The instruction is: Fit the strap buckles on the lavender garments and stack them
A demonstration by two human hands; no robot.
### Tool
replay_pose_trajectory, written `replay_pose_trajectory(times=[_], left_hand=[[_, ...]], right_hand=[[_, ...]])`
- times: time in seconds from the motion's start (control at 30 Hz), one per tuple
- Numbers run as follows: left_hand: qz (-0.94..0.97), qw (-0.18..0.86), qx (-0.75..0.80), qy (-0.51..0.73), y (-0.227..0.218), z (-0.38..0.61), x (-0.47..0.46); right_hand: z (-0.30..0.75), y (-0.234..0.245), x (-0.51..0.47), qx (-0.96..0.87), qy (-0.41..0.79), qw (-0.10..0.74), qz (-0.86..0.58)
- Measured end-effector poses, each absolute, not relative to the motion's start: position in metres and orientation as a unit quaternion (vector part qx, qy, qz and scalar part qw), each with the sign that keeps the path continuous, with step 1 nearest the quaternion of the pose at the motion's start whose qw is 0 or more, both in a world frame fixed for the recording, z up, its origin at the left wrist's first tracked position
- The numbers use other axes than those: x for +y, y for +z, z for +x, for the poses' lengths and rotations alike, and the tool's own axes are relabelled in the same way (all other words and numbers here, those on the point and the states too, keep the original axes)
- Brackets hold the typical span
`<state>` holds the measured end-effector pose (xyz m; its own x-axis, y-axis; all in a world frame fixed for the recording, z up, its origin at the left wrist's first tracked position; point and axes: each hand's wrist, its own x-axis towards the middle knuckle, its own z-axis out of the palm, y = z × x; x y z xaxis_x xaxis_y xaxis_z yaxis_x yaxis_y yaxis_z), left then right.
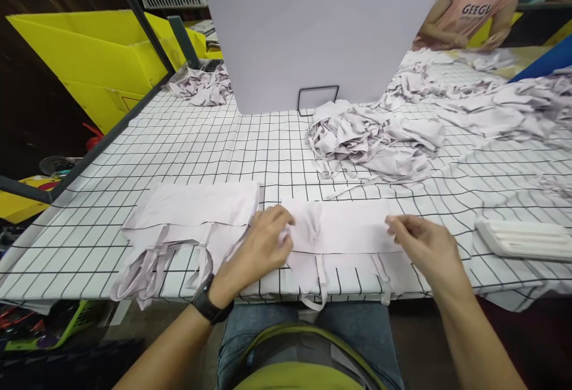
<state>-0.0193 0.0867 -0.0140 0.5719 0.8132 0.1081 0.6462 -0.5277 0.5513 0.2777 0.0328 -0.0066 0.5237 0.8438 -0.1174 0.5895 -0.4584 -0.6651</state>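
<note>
A pale pink camisole top (353,226) lies flat near the table's front edge, its thin straps hanging toward me. At its left end my left hand (268,238), wearing a black watch, has its fingers curled on the bunched fabric. My right hand (422,247) pinches the top's right edge between thumb and fingers. To the left of my left hand rests a stack of similar camisole tops (196,202), laid flat with straps trailing at the front.
A heap of crumpled pale pink tops (370,140) sits behind my work, with more piled at the back right (504,107). A large pale board (313,33) stands upright. White plastic pieces (527,238) lie right. Yellow bins (89,50) stand left. Another person (473,9) works across the table.
</note>
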Motion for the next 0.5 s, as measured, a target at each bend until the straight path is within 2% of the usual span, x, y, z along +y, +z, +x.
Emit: replay_pose_trajectory(times=[0.07, 0.13, 0.33, 0.5], left_hand=[[0.836, 0.193, 0.488, 0.157, -0.016, -0.012, 0.103], [0.824, 0.17, 0.529, 0.113, -0.017, -0.002, 0.119], [0.8, 0.243, 0.547, 0.044, -0.009, 0.011, 0.154], [0.78, 0.265, 0.561, 0.085, 0.001, 0.009, 0.155]], right_hand=[[0.296, -0.004, 0.056, -0.435, 0.154, 0.253, -0.85], [0.305, -0.005, 0.076, -0.443, 0.145, 0.237, -0.853], [0.309, -0.007, 0.095, -0.459, 0.221, 0.225, -0.831], [0.317, -0.01, 0.084, -0.466, 0.26, 0.276, -0.8]])
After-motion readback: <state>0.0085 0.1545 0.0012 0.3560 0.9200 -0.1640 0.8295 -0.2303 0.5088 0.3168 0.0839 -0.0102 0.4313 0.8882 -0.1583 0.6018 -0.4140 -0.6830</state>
